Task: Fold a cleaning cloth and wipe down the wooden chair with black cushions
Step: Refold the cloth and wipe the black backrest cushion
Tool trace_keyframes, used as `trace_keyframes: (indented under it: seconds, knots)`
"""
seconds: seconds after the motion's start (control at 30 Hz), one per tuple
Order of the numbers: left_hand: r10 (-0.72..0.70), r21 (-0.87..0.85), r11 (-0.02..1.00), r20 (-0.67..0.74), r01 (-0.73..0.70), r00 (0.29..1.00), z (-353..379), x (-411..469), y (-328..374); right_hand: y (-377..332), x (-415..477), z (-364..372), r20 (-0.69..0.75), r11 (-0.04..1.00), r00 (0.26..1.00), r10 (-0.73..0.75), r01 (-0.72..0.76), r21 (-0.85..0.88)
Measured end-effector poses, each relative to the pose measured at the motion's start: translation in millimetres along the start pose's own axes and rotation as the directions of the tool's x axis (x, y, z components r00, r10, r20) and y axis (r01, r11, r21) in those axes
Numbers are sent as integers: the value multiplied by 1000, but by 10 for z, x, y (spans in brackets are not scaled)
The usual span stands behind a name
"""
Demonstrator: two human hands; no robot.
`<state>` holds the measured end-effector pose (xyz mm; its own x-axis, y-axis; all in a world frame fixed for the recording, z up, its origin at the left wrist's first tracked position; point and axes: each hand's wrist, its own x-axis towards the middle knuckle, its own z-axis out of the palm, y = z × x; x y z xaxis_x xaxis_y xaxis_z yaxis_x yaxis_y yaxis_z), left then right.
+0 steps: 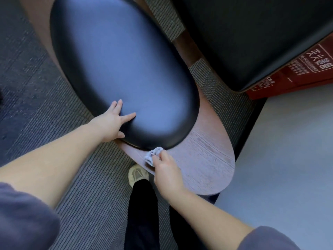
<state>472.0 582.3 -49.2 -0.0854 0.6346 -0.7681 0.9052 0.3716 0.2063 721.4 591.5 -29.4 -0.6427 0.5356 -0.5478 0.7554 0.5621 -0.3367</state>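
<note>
Pinched between the thumb and fingers of the right hand [166, 171], a small crumpled pale cloth [152, 156] presses on the chair's wooden seat board [203, 159], right at the near rim of the large black oval cushion [122, 69]. The left hand [111, 121] lies spread, fingers straight, on the cushion's near left edge. Nearer, a pale shoe [137, 175] stands on striped grey carpet [81, 177]. Far right, a second black cushion [252, 33] partly covers a red box [297, 73] with white lettering.
</note>
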Motion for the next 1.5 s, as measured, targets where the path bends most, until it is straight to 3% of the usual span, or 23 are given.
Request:
trace_keyframes:
  seconds: [0.2,0.33,0.47,0.53,0.67,0.9,1.03,1.1,1.23,1.37,1.43,1.5]
  knots:
    - [-24,-38,999,-39,23,999,85,15,6,-368,182,121,49,981,979,-196,196,6]
    - [-65,-41,997,-1,64,998,62,18,80,10,18,8,86,972,968,-237,237,8]
    - [-103,-48,993,33,104,994,25,-17,256,734,-282,-345,72,981,985,-155,163,-107]
    - [-103,-54,993,52,105,993,51,-39,365,1065,-285,-543,16,987,999,-33,35,-159]
    - [-101,-38,994,74,104,992,148,-89,596,1153,-205,-623,-91,976,991,100,-116,-186]
    - [-81,-24,996,80,83,994,215,-158,753,141,-202,-149,90,985,983,-161,167,-54]
    - [-86,-29,996,76,89,993,206,-185,787,366,-329,-209,96,956,953,-286,291,-35]
    - [-91,-36,995,78,94,993,216,-212,823,758,-416,-384,59,963,965,-256,260,-71]
    - [-102,-37,994,73,105,992,237,-250,920,1593,-393,-914,-67,972,996,-56,39,-233]
    - [-113,-43,992,72,116,991,244,-301,962,1706,-394,-1024,-124,959,989,85,-115,-260]
    - [-98,-67,992,93,104,991,247,-353,990,1517,-476,-964,-110,951,994,1,-35,-307]
    - [-82,-92,992,91,90,992,257,-442,1063,1308,-555,-927,27,947,988,-151,153,-282]
